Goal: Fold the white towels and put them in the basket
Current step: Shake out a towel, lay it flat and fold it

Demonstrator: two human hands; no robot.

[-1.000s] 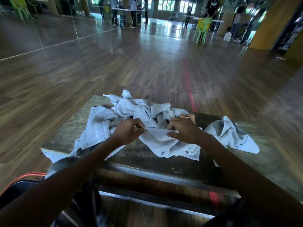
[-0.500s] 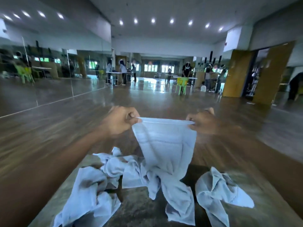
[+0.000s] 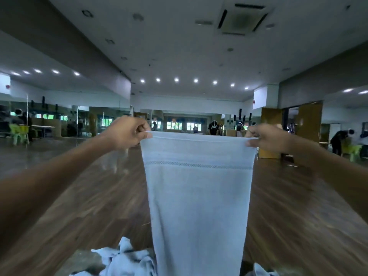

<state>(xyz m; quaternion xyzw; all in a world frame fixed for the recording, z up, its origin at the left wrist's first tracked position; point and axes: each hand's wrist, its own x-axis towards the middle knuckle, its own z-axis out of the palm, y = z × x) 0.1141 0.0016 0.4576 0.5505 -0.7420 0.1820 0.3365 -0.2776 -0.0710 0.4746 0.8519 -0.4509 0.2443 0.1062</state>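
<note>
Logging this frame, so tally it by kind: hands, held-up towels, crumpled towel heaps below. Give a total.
Hands: 2, left hand and right hand, each pinching a top corner.
Held-up towel: 1.
Crumpled heaps: 2, left heap and right heap; towels per heap cannot be told.
Total: 5.

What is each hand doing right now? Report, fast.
Left hand: closed, pinching the towel at its top left corner.
Right hand: closed, pinching the towel's top right corner.
</note>
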